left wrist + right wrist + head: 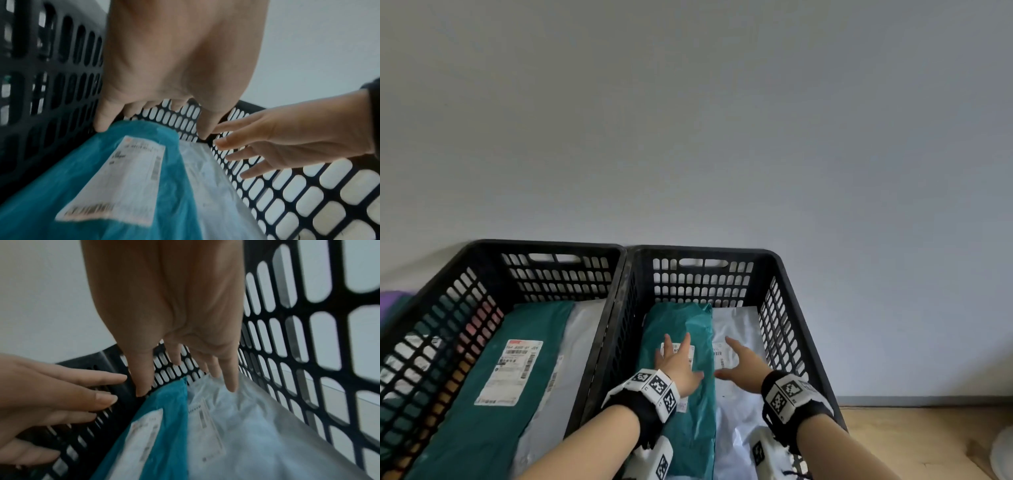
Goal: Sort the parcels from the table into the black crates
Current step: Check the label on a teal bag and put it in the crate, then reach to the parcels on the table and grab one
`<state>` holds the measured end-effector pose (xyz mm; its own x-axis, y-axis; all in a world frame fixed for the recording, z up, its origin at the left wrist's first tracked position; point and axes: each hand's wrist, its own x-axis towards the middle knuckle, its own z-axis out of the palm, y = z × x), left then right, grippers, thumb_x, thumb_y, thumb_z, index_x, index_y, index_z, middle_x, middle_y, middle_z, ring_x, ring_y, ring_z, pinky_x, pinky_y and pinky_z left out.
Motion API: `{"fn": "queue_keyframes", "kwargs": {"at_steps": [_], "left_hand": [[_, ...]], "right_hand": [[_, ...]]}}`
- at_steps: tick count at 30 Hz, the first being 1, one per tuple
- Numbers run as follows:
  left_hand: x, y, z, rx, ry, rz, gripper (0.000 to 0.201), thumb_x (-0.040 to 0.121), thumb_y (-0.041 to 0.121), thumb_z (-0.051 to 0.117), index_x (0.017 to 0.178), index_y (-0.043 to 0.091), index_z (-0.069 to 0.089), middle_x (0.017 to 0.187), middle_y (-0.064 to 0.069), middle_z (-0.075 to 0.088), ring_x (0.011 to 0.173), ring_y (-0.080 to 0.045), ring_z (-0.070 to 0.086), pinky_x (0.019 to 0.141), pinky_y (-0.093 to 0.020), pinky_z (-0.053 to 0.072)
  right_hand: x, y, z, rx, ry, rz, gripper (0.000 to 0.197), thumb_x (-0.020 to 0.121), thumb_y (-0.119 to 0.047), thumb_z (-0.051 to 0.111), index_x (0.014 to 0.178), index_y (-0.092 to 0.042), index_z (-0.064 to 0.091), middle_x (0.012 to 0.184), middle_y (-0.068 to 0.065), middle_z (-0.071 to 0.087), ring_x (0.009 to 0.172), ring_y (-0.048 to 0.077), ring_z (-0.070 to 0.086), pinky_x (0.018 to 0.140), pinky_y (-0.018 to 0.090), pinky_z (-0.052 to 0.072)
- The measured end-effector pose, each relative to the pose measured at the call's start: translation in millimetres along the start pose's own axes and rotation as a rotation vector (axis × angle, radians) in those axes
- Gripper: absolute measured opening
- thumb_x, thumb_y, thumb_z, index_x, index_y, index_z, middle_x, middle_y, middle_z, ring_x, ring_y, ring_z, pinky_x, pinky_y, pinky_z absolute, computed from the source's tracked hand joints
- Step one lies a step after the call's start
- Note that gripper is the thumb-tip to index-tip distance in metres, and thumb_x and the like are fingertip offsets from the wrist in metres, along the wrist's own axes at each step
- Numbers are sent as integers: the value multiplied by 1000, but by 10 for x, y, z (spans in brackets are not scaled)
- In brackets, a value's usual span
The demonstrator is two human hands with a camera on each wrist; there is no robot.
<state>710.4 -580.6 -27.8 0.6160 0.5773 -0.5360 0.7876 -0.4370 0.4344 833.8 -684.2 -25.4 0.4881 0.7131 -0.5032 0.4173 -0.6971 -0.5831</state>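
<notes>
Two black crates stand side by side against the wall. In the right crate (705,251) a teal parcel (681,322) (61,186) (164,402) with a white label lies beside a white parcel (739,325) (209,186) (267,434). My left hand (676,363) (156,104) is spread over the teal parcel's label with its fingers straight. Over the white parcel my right hand (739,359) (185,353) is spread the same way. Neither hand holds anything. Whether the fingertips touch the parcels I cannot tell.
The left crate (544,245) holds a labelled teal parcel (482,428) and a white parcel (575,342). A grey wall rises right behind both crates. Wooden floor (928,438) shows at the right, with a white object (1003,455) at the frame's edge.
</notes>
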Motion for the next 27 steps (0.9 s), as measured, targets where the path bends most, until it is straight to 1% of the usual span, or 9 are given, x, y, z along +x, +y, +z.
{"fn": "queue_keyframes", "kwargs": {"at_steps": [2,6,10,13,15,18,20,22,27], "left_hand": [[-85,91,-156,-41,42,31,81,94,38,51,152,29,-4,157,-12,-18,145,-38,-2,118,-44,15],[-336,247,-473,-127,135,88,77,94,42,50,152,25,2,158,-11,-12,144,-32,17,112,-41,31],[-708,387,-811,-200,279,147,70,97,37,48,152,19,9,159,-12,-5,145,-26,15,114,-29,19],[-991,375,-1088,-212,375,153,69,97,37,47,152,18,10,159,-14,0,147,-24,9,115,-27,13],[-1191,290,-1284,-193,434,134,68,97,37,46,152,16,11,159,-13,4,146,-25,12,116,-30,14],[-1517,109,-1587,-157,531,106,67,97,38,46,151,15,14,158,-11,12,142,-26,24,116,-36,23],[-1747,-35,-1764,-151,597,92,66,97,37,46,151,16,15,158,-8,13,141,-25,29,115,-37,26],[-1931,-175,-1912,-152,652,80,63,98,34,45,151,15,17,158,-7,15,143,-23,24,117,-34,22],[-2469,-716,-2182,-168,796,22,61,99,31,45,150,12,18,157,-8,19,144,-21,21,115,-29,17]], "right_hand": [[-60,-75,-138,28,31,-37,83,88,-28,67,152,-18,15,154,8,29,131,23,44,101,26,39],[-208,-284,-405,17,85,-145,78,89,-31,65,151,-15,20,154,8,28,138,23,35,109,31,31],[-309,-613,-655,19,153,-286,75,87,-30,68,149,-14,28,151,7,35,137,22,35,111,32,30],[-373,-951,-786,-42,170,-395,72,87,-29,67,148,-11,31,149,7,38,135,21,39,103,24,33],[-436,-1219,-830,-50,176,-462,71,88,-26,67,147,-9,32,149,9,39,135,22,39,101,22,33],[-543,-1640,-854,-25,158,-535,68,89,-24,65,147,-9,32,147,11,41,131,24,44,95,23,38],[-627,-1930,-839,-18,147,-592,68,90,-25,65,147,-11,32,150,10,36,134,26,40,101,28,37],[-696,-2181,-821,-17,149,-640,68,90,-25,65,147,-12,32,152,10,33,139,25,33,111,35,32],[-949,-2859,-473,-1,128,-743,65,89,-24,66,146,-12,36,150,10,36,139,24,33,113,39,30]]}}
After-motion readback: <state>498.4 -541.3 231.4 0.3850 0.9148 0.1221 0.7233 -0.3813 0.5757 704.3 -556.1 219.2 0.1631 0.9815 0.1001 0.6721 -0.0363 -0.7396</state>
